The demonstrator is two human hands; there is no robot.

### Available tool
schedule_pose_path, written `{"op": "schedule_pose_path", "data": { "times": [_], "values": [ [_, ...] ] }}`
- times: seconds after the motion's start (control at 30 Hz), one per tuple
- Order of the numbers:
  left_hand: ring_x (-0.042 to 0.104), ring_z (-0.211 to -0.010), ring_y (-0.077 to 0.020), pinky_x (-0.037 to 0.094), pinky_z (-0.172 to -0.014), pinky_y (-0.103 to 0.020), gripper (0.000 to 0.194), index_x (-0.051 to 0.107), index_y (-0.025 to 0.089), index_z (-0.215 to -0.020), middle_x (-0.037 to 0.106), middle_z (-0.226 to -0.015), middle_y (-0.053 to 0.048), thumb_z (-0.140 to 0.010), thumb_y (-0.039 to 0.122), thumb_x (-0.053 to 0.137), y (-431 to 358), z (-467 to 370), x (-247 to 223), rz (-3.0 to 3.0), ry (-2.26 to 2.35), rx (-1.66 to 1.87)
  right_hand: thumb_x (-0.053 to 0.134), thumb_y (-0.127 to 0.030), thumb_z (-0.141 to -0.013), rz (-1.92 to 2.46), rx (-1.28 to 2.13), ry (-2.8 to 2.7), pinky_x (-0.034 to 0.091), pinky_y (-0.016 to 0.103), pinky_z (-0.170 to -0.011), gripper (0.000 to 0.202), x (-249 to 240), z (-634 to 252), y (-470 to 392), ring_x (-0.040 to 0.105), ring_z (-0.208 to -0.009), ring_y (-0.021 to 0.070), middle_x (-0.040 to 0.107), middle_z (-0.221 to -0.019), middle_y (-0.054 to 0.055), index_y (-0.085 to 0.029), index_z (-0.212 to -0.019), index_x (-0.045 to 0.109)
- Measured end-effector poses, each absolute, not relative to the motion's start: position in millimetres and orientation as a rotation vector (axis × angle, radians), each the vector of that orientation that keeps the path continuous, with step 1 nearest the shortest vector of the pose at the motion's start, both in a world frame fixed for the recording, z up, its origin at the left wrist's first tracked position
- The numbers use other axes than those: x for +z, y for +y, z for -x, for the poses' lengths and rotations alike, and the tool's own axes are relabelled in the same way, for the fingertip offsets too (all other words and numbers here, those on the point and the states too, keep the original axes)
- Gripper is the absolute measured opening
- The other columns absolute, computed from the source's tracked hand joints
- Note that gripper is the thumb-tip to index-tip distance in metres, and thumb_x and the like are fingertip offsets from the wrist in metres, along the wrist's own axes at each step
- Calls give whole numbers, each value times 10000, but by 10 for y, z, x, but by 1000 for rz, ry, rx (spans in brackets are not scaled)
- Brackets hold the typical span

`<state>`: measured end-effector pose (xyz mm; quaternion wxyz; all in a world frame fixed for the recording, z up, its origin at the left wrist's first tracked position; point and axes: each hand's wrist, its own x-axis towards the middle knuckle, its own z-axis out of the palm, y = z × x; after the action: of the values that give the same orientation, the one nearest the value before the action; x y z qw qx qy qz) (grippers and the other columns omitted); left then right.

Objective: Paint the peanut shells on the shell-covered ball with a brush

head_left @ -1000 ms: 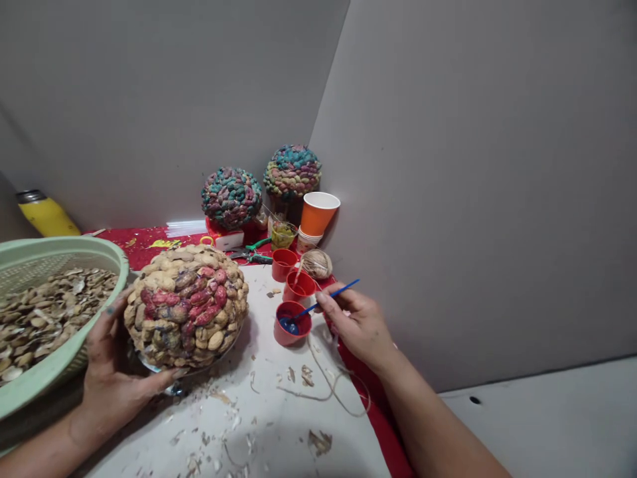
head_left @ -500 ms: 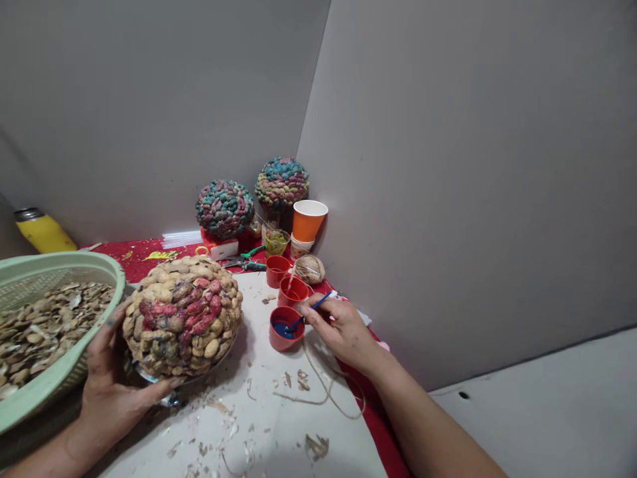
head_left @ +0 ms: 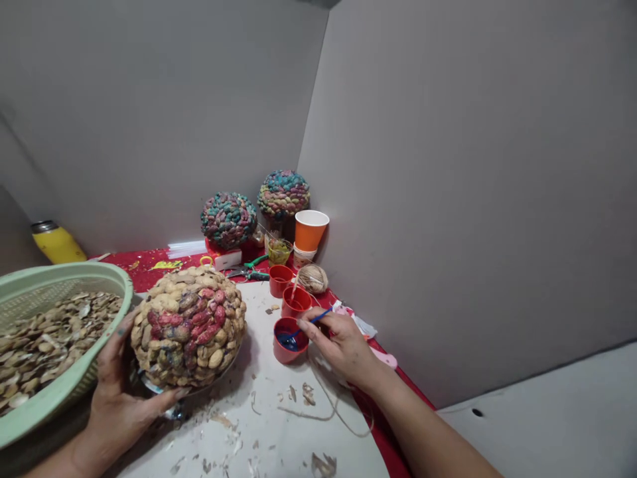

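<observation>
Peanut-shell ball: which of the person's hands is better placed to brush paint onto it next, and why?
Probably the right hand: it holds the blue paintbrush, tip in the red paint cup. The left hand steadies the peanut-shell ball.

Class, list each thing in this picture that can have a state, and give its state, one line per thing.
Peanut-shell dome: partly painted red, steadied by the left hand.
Thin blue paintbrush: gripped by the right hand, tip in paint.
Nearest small red cup: upright, holding blue paint.
Orange paper cup: upright, open.
Pale green plastic basket: filled with shells.
</observation>
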<state>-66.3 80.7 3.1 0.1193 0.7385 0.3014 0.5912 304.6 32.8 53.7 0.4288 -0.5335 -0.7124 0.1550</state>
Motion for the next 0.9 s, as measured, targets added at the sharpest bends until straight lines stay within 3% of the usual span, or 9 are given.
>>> {"op": "schedule_pose_path", "data": {
  "times": [0.17, 0.33, 0.9],
  "values": [
    [454, -1495, -381, 324, -1208, -640, 1095, 340, 414, -1582, 472, -1635, -93, -683, 260, 944, 784, 720, -120, -2037, 1077, 1666, 514, -392, -1025, 1337, 321, -1775, 448, 255, -602, 342, 530, -3041, 353, 590, -611, 155, 658, -671, 14, -192, -782, 650],
    [474, -1469, -437, 333, -1174, -709, 1074, 332, 397, -1582, 481, -1615, -133, -694, 322, 932, 790, 681, -152, -2035, 1140, 1649, 468, -480, -1033, 1322, 287, -1789, 452, 255, -593, 450, 477, -3037, 437, 577, -602, 156, 639, -657, 16, -193, -717, 611],
    [479, -1449, -484, 353, -1163, -721, 1087, 355, 328, -1585, 525, -1579, -181, -663, 368, 929, 814, 621, -137, -2074, 1175, 1743, 460, -620, -996, 1311, 278, -1769, 419, 259, -559, 545, 408, -3047, 496, 528, -584, 160, 604, -629, 18, -191, -696, 612]
  ]
}}
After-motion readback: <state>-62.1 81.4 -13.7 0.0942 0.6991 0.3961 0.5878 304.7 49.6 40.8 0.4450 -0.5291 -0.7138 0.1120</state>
